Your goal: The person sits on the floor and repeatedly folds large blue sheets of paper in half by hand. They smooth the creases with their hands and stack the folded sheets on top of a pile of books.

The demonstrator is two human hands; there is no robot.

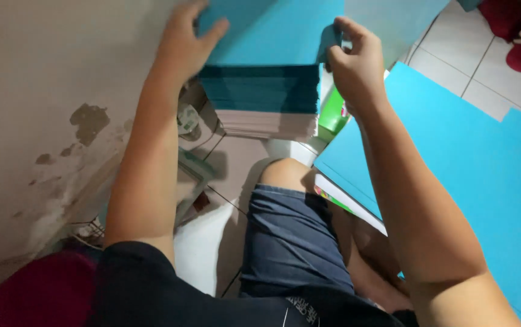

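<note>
Nearest, large blue sheets [454, 175] lie flat on the tiled floor [491, 72] beside the person's right knee. Farther off, a tall stack of blue paper [260, 91] stands on the floor by the wall [48, 91]; left hand [185, 45] lies flat, fingers spread, on its top left edge, right hand [354, 60] pinches the top sheet at the right edge

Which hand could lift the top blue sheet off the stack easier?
Probably the right hand: its fingers already pinch the edge of the top blue sheet on the stack. The left hand only lies flat on the opposite corner.
</note>
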